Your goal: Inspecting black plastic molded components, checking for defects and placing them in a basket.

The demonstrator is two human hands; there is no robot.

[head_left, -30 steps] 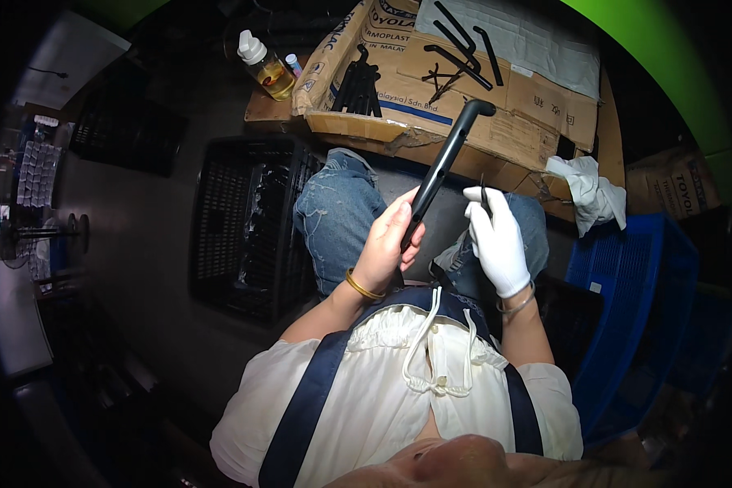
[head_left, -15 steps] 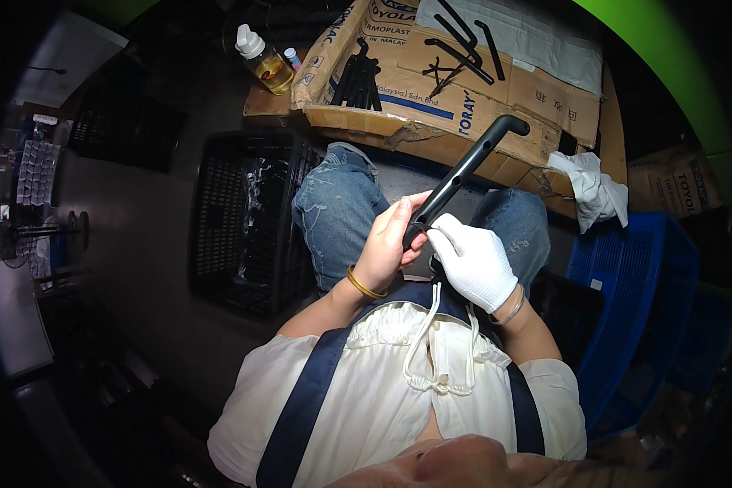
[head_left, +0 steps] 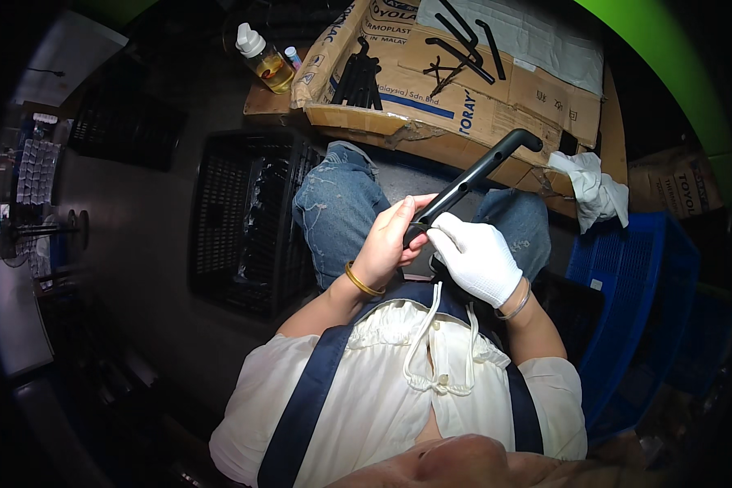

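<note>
A long black bar with a bent end (head_left: 473, 172) slants up and to the right over my lap, with round holes along its side. My bare left hand (head_left: 389, 240) wraps round its lower end, the thumb lying along it. My right hand (head_left: 478, 259), in a white knitted glove, pinches close against that same lower part. Whatever sits between the gloved fingertips is too small and dark to make out. Farther off, several black bars (head_left: 358, 77) lie bundled at the left of the cardboard, and several loose bent ones (head_left: 490, 50) lie at its far side.
Flattened cardboard (head_left: 537, 89) covers the work surface ahead. A bottle of yellow liquid (head_left: 272, 71) stands at its left. White cloth (head_left: 591, 183) hangs over the right corner. A black crate (head_left: 211, 236) holding dark parts sits left of my knees; blue crates (head_left: 618, 285) stand right.
The bar's far bent end has swung right and slightly down. Both hands keep their places on its lower end, the right wrist shifting slightly.
</note>
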